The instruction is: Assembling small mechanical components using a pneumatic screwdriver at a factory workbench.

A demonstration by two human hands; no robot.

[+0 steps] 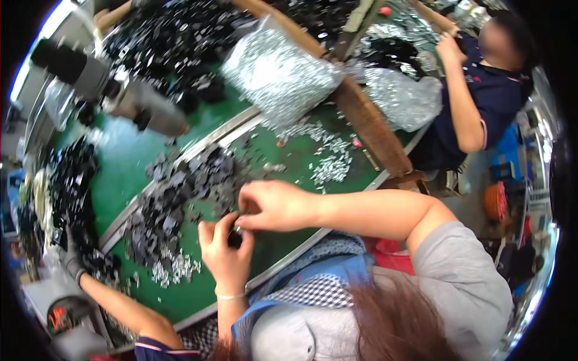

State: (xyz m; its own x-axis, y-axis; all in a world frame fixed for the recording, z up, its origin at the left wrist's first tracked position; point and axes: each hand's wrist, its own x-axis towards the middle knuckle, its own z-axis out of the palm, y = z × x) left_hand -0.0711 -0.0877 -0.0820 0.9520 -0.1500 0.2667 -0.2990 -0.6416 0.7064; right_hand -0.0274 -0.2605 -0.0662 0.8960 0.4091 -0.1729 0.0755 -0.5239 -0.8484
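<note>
Over the green worktable (pixel 283 240), my two hands meet fingertip to fingertip. My left hand (pixel 226 256), with a light band at its wrist, has its fingers curled round a small dark piece (pixel 234 238), mostly hidden. Coming in from the right, my right hand (pixel 278 206) pinches thumb to fingers against a tiny silvery part (pixel 239 229) at that dark piece. Left of my hands lies a heap of flat dark pieces (pixel 198 174). Small shiny metal parts (pixel 174 268) lie scattered at its near end, and more metal parts (pixel 331 168) lie beyond my right hand.
A clear bag of silvery parts (pixel 280 69) stands at the table's far side, by a wooden divider (pixel 373 126). A grey machine head (pixel 144 108) juts in from the left. A co-worker (pixel 481 102) works at far right; another person's gloved hand (pixel 73 262) is at left.
</note>
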